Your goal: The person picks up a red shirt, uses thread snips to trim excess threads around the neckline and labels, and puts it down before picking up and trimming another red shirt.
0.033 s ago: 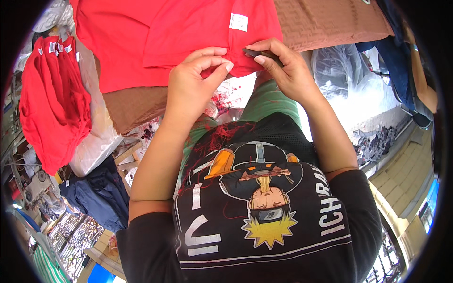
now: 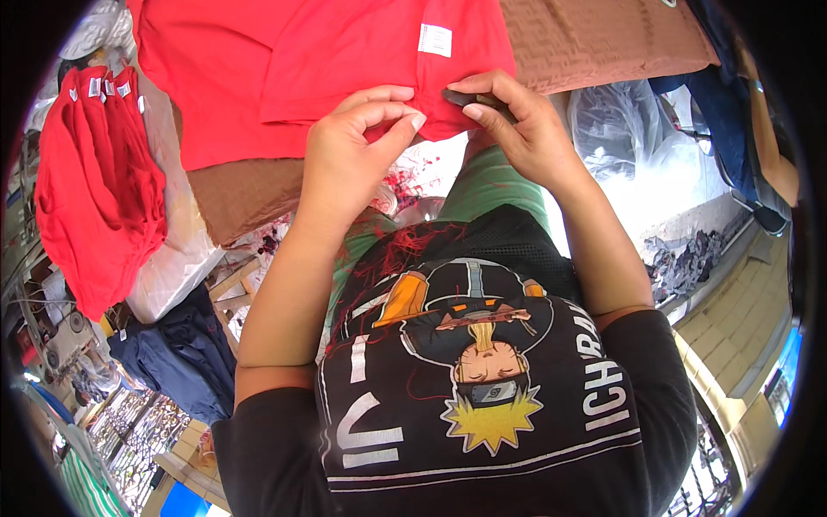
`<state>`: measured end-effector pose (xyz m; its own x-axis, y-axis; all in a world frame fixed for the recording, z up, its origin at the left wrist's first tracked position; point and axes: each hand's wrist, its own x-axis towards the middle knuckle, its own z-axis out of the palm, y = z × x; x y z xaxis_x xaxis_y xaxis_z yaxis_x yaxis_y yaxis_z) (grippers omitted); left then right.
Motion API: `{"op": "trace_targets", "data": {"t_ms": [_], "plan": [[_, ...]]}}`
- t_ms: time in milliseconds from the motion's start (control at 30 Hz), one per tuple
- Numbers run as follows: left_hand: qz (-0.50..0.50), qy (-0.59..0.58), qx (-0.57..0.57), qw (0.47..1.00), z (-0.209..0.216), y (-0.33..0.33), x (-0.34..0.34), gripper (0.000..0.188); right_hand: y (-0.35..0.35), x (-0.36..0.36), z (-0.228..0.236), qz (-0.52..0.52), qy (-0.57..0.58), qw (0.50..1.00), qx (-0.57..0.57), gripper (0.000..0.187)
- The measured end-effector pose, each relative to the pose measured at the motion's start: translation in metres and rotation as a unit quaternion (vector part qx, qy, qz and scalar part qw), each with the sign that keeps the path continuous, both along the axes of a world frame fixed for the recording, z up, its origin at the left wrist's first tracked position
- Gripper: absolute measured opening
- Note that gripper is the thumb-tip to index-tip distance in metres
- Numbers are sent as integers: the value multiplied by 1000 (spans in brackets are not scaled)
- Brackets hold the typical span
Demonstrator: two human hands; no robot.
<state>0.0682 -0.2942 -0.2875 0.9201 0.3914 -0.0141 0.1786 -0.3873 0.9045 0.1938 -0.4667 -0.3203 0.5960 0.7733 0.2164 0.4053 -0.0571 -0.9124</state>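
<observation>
A red garment (image 2: 345, 52) with a white label (image 2: 435, 40) near its edge lies over the brown table covering and hangs past the front edge. My left hand (image 2: 362, 129) pinches its hem between thumb and fingers. Close beside it, my right hand (image 2: 521, 125) is closed around small dark thread snips (image 2: 460, 97), whose tip points left at the cloth. The handle end is partly covered by my fingers. Loose red threads (image 2: 405, 250) lie across my lap.
Red garments (image 2: 99, 189) with white labels hang in a stack at the left, above dark navy cloth (image 2: 177, 358). Clear plastic bags (image 2: 624, 129) sit at the right below the brown covering (image 2: 612, 43). Another person's arm (image 2: 771, 155) shows at the far right.
The snips have turned slightly in my right hand, so their dark end looks broader. Both hands and the garment stay in place.
</observation>
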Motion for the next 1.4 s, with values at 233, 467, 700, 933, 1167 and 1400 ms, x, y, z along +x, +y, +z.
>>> {"op": "trace_targets", "data": {"t_ms": [233,467,700,933,1167,1400], "plan": [[-12,5,-77,997,0,4,2,15,3,-2,10,11,-101,995,-25,23],[-32,-38,5,999,12,0,-3,14,8,-4,15,-18,-234,970,-68,21],[-338,-21,-5,941,87,49,-28,34,-7,4,27,-119,-173,977,-43,24],[-76,-80,67,992,31,31,3,18,9,-8,26,-60,-61,996,4,18],[-43,-10,191,981,-5,20,20,26,21,-7,5,-54,38,998,19,15],[-36,-15,189,981,-5,14,25,17,21,-5,5,-51,41,998,9,16]]}}
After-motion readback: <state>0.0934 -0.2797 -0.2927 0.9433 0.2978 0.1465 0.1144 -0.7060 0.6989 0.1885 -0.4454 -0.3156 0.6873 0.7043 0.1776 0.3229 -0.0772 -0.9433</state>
